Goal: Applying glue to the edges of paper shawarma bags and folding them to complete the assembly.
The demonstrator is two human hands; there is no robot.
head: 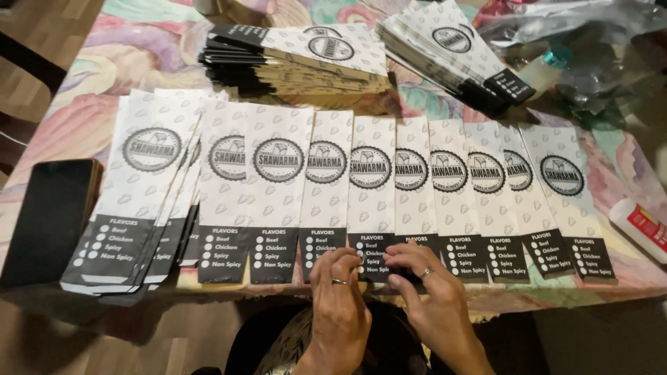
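Left hand (339, 295) and right hand (427, 288), each ringed, pinch with curled fingertips the dark lower edge of one paper sleeve (371, 187) at mid-row. Overlapping sleeves lie flat along the desk (62, 118); two stacks (299, 59) sit behind, a black phone (50, 219) lies at left, a white tube (640, 226) at right.
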